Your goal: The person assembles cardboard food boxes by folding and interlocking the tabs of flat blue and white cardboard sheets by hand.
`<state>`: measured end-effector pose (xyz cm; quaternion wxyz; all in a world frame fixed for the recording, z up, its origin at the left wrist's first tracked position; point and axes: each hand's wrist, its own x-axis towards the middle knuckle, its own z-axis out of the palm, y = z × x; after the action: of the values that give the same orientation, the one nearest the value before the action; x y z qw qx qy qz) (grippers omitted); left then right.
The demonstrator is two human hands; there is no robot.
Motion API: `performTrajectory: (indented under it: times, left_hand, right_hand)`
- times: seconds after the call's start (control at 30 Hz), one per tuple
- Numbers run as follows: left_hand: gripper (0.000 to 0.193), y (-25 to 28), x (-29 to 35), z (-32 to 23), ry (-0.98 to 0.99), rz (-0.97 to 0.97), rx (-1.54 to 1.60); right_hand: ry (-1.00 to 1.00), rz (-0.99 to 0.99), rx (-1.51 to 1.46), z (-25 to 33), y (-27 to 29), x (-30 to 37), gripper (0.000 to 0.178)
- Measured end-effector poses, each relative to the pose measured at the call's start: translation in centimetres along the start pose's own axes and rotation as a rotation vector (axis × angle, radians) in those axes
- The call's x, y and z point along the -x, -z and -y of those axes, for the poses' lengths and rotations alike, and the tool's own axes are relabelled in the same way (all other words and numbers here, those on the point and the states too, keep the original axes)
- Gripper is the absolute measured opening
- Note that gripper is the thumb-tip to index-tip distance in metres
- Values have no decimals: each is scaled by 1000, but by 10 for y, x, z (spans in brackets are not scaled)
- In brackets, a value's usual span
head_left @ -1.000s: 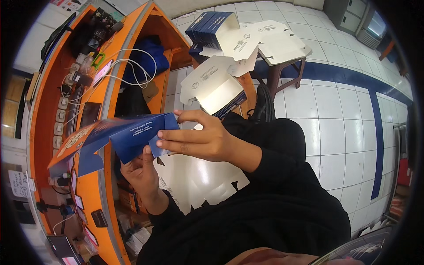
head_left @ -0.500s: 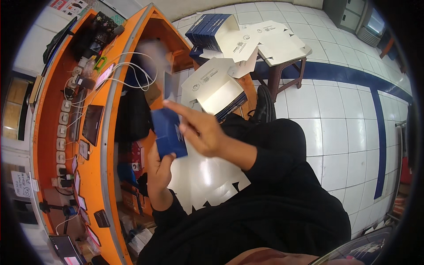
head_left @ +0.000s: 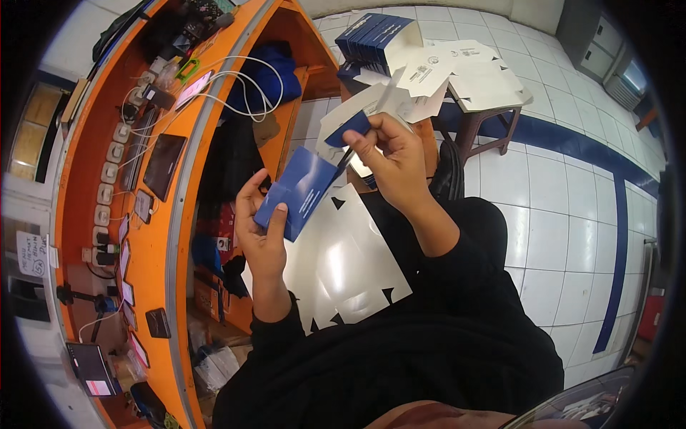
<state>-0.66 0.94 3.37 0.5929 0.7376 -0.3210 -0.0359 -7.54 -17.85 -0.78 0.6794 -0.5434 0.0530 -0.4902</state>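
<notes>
My left hand (head_left: 266, 225) grips a blue printed cardboard carton (head_left: 304, 189), thumb on its front face and fingers spread behind. To its upper right, my right hand (head_left: 391, 154) pinches a blue flap (head_left: 348, 131) between thumb and fingers. A pale strip rises beside that flap. Whether the flap joins the carton is hard to tell, as a dark gap shows between them. Across my lap, beneath both hands, lies a glossy white cardboard sheet (head_left: 343, 264) with dark notches along its edges.
Blue cartons (head_left: 368, 39) stand stacked beyond my hands, with white printed blanks (head_left: 429, 68) beside them. More white card covers a stool (head_left: 489, 82). On the left runs an orange counter (head_left: 168, 250) with phones, a tablet (head_left: 164, 166) and looped white cables (head_left: 243, 75).
My right hand has moved up and right, off the carton's face, and now pinches a blue flap. My left hand has tilted the carton and raised it slightly. The view has shifted somewhat.
</notes>
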Motion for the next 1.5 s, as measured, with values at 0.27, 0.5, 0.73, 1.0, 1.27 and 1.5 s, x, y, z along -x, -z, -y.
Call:
performTrajectory:
  times: [0.27,0.5,0.73,1.0,1.27,1.5]
  left_hand:
    - [48,6,-2,-4,-310,116,174]
    - [54,13,-9,-9,-474,216,75]
    - [102,34,-24,-3,-752,-426,-278]
    - [28,34,-1,-6,-206,142,21]
    - [27,1,34,-6,40,945,-79]
    - [28,-4,54,20,618,942,641]
  right_hand:
    - [24,434,303,31,-4,13,25]
    - [50,611,296,25,-7,17,16]
    - [-445,127,-266,37,38,-12,27]
    - [-394,-172,32,15,35,-18,23]
    - [45,815,395,71,17,4,26]
    - [146,740,55,71,13,3,35]
